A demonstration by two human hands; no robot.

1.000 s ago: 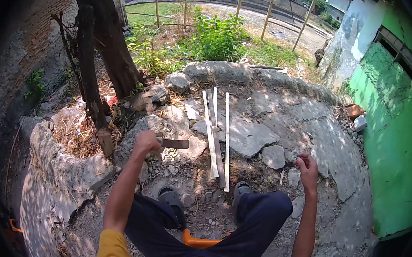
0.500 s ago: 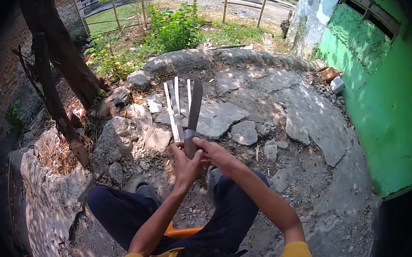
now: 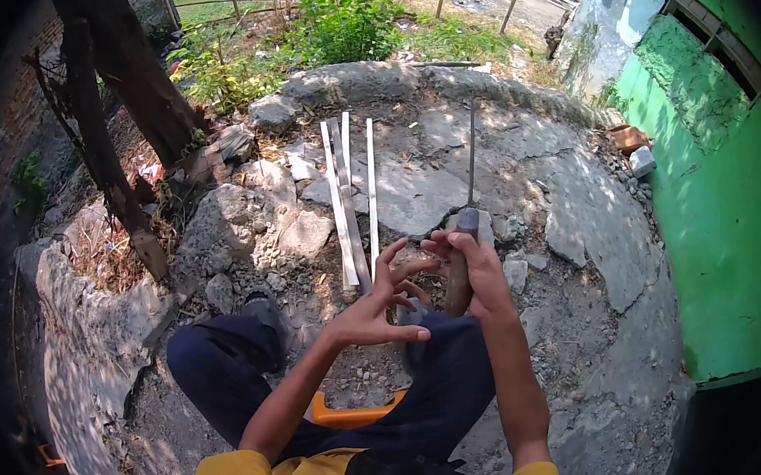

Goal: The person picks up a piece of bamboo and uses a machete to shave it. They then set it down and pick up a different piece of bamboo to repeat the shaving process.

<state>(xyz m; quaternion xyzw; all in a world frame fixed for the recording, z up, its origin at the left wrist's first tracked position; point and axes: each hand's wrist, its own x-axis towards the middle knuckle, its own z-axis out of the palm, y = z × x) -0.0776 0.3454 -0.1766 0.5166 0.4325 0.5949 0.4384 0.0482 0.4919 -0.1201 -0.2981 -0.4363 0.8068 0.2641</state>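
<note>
My right hand (image 3: 485,274) is wrapped round the wooden handle of a machete (image 3: 472,162), whose dark blade points away from me and shows nearly edge-on. To its left, my left hand (image 3: 376,312) is empty, its fingers spread and curved, palm toward the machete handle but apart from it. Beyond the left hand, several long pale strips (image 3: 342,209), which look like split bamboo or wood, lie on the broken ground, fanned slightly and pointing away. My left fingers hide some of their near ends.
An orange plastic seat (image 3: 342,415) shows between my legs. Cracked concrete slabs (image 3: 413,200) and rubble surround my feet. A tree trunk (image 3: 137,87) stands at left, a green wall (image 3: 724,234) at right. A low concrete edge (image 3: 353,81) runs across the back.
The machete has moved right, away from the strips, and its blade has turned edge-on. My right hand now grips its handle, while my left hand has let go and spread open.
</note>
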